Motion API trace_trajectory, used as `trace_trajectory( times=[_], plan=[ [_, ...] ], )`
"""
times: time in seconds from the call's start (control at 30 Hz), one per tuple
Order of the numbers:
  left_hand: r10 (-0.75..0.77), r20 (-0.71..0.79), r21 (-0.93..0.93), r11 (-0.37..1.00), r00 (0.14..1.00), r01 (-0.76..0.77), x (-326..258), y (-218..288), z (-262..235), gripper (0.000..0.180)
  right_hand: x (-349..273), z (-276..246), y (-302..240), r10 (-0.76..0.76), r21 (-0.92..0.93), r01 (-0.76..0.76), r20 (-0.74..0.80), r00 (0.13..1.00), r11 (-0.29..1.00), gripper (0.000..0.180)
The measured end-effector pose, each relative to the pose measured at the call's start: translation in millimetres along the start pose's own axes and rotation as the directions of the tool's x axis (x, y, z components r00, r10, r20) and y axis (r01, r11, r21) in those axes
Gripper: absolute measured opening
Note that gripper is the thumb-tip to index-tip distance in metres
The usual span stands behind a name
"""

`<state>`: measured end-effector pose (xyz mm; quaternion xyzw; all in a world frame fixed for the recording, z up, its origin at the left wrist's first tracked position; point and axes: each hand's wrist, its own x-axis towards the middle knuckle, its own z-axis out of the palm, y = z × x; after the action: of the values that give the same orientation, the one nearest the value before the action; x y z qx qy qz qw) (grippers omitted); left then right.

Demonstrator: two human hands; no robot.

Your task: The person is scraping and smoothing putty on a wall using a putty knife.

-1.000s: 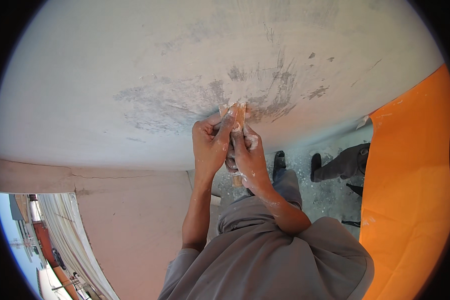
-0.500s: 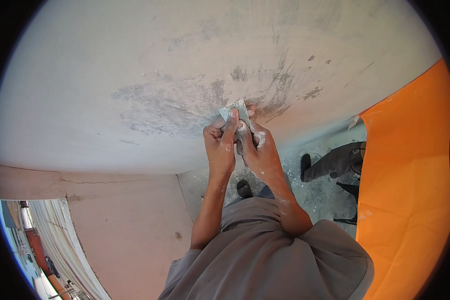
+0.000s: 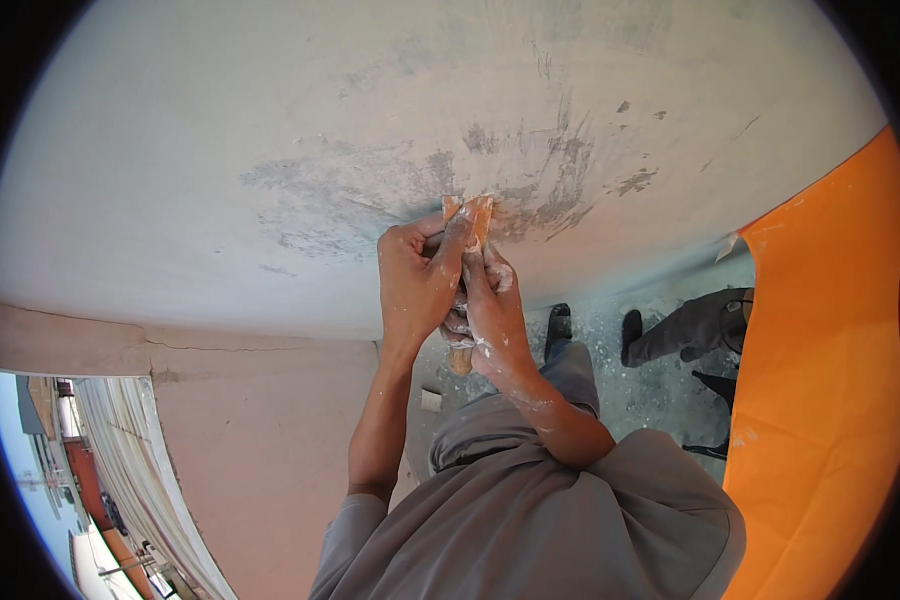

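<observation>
A putty knife is held up between my two hands, close to the scraped wall. Its thin blade has an orange sheen and white filler on it. Below my fingers the rounded end of its wooden handle pokes out. My left hand is closed at the blade, thumb pressed against its face. Wrapped round the handle is my right hand, its fingers smeared with white filler. The pale wall carries a rough grey patch with dark streaks just beyond the blade.
An orange sheet hangs on the right. Beside it, another person's dark-clothed leg stands on the white-spattered floor. At left are a cracked pinkish low wall and an opening with pale corrugated sheeting.
The blade has turned from pale grey to an orange-tinted face, and the wooden handle end has come into sight. My left hand has shifted left and my dark shoe shows farther right.
</observation>
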<state>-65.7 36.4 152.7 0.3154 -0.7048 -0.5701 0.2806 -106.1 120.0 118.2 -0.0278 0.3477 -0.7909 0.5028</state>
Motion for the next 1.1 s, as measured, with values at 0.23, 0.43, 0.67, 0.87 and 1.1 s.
trace_trajectory(
  times=[0.23,0.43,0.67,0.87,1.1],
  plan=[
    [-0.015,0.011,-0.305,0.952,1.000,0.018,1,-26,18,0.029,8,-21,-12,-0.198,-0.479,0.185,0.023,0.980,0.858,0.029],
    [-0.007,0.029,-0.595,0.803,1.000,0.023,2,-38,33,0.028,8,-29,-26,-0.357,-0.761,0.295,0.090,0.930,0.578,0.029],
    [0.019,0.007,-0.392,0.920,1.000,-0.015,3,-23,13,0.027,12,-19,-3,-0.225,-0.438,0.210,0.017,0.974,0.874,0.020],
    [0.010,-0.011,-0.055,0.998,1.000,-0.010,1,1,-1,0.030,2,8,6,-0.062,-0.027,0.061,-0.021,0.998,0.998,0.021],
    [0.008,0.002,-0.180,0.984,1.000,-0.008,5,-19,5,0.031,4,-9,-7,-0.099,-0.253,0.100,0.018,0.995,0.962,0.028]
  ],
)
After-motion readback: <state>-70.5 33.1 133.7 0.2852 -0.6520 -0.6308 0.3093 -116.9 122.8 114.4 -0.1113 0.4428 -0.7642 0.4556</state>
